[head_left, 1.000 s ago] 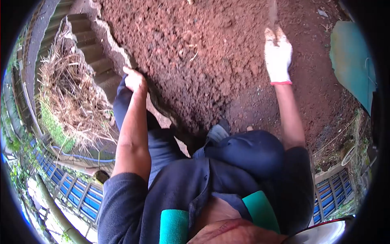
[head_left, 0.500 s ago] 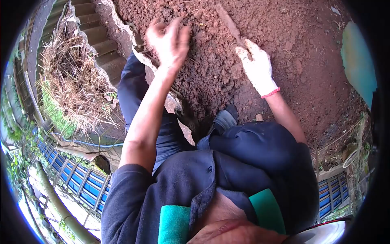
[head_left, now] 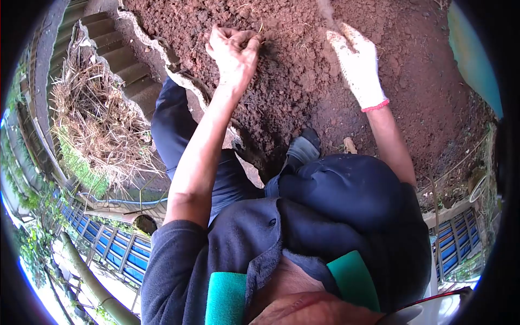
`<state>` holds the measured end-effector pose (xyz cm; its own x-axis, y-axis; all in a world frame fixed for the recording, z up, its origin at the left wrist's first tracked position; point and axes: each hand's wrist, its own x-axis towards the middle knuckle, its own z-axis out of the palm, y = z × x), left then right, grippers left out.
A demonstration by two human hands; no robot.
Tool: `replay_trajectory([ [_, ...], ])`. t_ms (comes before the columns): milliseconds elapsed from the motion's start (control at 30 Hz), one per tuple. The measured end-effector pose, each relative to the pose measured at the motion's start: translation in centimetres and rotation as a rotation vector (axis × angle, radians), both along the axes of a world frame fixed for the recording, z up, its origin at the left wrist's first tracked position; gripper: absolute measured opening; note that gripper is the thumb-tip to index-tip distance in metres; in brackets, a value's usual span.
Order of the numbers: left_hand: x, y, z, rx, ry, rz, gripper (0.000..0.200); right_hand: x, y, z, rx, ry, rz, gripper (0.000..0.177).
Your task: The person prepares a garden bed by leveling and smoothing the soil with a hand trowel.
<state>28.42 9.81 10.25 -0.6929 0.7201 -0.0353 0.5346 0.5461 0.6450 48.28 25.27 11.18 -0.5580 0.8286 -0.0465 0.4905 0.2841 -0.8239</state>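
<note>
My left hand (head_left: 234,53) is bare and pinched closed over the loose brown soil (head_left: 287,70), with a thin yellowish stalk (head_left: 261,27) at its fingertips. To the right, my right hand (head_left: 359,67) wears a dirty white glove with a red cuff. Its fingers are closed around the near end of a narrow, soil-covered tool (head_left: 326,12), whose far end leaves the top of the view. The soil is clumpy and darker between my hands and my foot (head_left: 304,147).
A wavy sheet edge (head_left: 146,39) borders the soil on the left, beside a heap of dry straw (head_left: 103,119). A green-blue sheet (head_left: 474,59) stands at the right. A small pale piece (head_left: 350,145) lies near my knee. Bamboo poles (head_left: 89,276) are lower left.
My left hand has gone from spread, blurred fingers to a pinch on the stalk. My right hand and the tool have moved up and right in the view.
</note>
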Motion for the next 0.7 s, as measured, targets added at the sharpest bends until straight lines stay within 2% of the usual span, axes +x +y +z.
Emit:
replay_trajectory([
  [33, -1.2, -1.2, -1.8, 0.081, -0.2, 0.026, 0.016, -0.3, 0.1, 0.6, -0.011, 0.011, -0.004, 0.045],
  [67, -1.0, -1.0, 2.2, 0.076, -0.264, 0.057, 0.016, -0.5, 0.1, 0.8, -0.021, 0.022, -0.008, 0.045],
  [133, -3.0, -3.1, 1.2, 0.214, -0.573, 0.099, 0.018, -0.8, 0.1, 0.3, 0.019, 0.036, -0.005, 0.045],
  [200, -4.9, -3.5, 6.5, 0.114, -0.549, 0.285, 0.021, -0.9, 0.0, 0.0, 0.062, 0.04, 0.004, 0.045],
  [267, -10.2, -5.0, 9.5, 0.239, -0.523, 0.495, 0.026, -0.6, 0.0, -0.8, 0.101, 0.011, 0.037, 0.045],
  [333, -15.9, -7.0, 8.9, 0.52, -0.5, 0.747, 0.029, -0.4, -0.5, -0.9, 0.073, -0.03, 0.053, 0.044],
  [367, -14.0, -6.6, 9.3, 0.218, -0.215, 0.586, 0.026, -0.7, -1.0, -0.5, 0.027, -0.054, 0.054, 0.044],
  [433, -9.0, -5.0, 6.3, 0.11, -0.264, 0.18, 0.025, -1.3, -1.8, -0.1, -0.112, -0.068, 0.04, 0.044],
  [467, -6.6, -3.8, 3.7, 0.097, -0.282, -0.032, 0.024, -1.8, -2.5, 0.7, -0.3, -0.017, 0.011, 0.045],
  [500, -4.2, -2.2, 3.2, -0.197, -0.002, -0.279, 0.03, -1.7, -2.7, 0.3, -0.181, -0.081, 0.077, 0.046],
  [533, -2.2, -1.0, 1.6, -0.253, 0.133, -0.372, 0.038, -1.4, -2.8, -0.1, -0.063, -0.149, 0.145, 0.047],
  [567, -1.2, -0.5, -0.6, -0.201, 0.177, -0.396, 0.038, -0.9, -2.9, -0.1, -0.021, -0.168, 0.199, 0.048],
  [667, -2.1, 1.3, -2.2, -0.367, 0.245, -0.645, 0.028, -0.5, -2.8, 0.4, 0.068, -0.256, 0.237, 0.047],
  [700, -3.1, 1.8, -3.8, -0.429, 0.253, -0.591, 0.015, -0.2, -2.8, 0.1, 0.076, -0.182, 0.206, 0.046],
])
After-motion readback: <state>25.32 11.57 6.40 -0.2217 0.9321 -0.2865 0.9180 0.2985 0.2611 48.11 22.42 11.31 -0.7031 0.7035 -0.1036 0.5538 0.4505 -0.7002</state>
